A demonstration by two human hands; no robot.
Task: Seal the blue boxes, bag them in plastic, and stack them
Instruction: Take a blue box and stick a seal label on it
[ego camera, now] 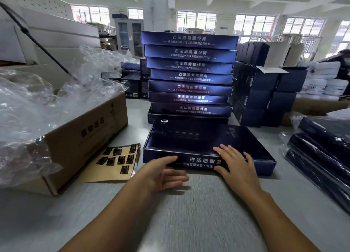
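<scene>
A flat dark blue box (191,138) lies on the grey table (189,213) in front of me, its front side printed with white characters. My right hand (236,166) holds its front edge, fingers on the lid and thumb against the front face. My left hand (162,173) hovers just before the box's front left part, fingers relaxed and holding nothing. Behind it rises a tall stack of several identical blue boxes (189,73). A brown sheet of small black seal stickers (115,160) lies to the left of the box.
A cardboard carton (85,138) stuffed with clear plastic bags (37,103) sits at the left. Bagged blue boxes (322,157) pile up at the right edge. Dark cartons (265,92) stand behind on the right. A person is at the far right.
</scene>
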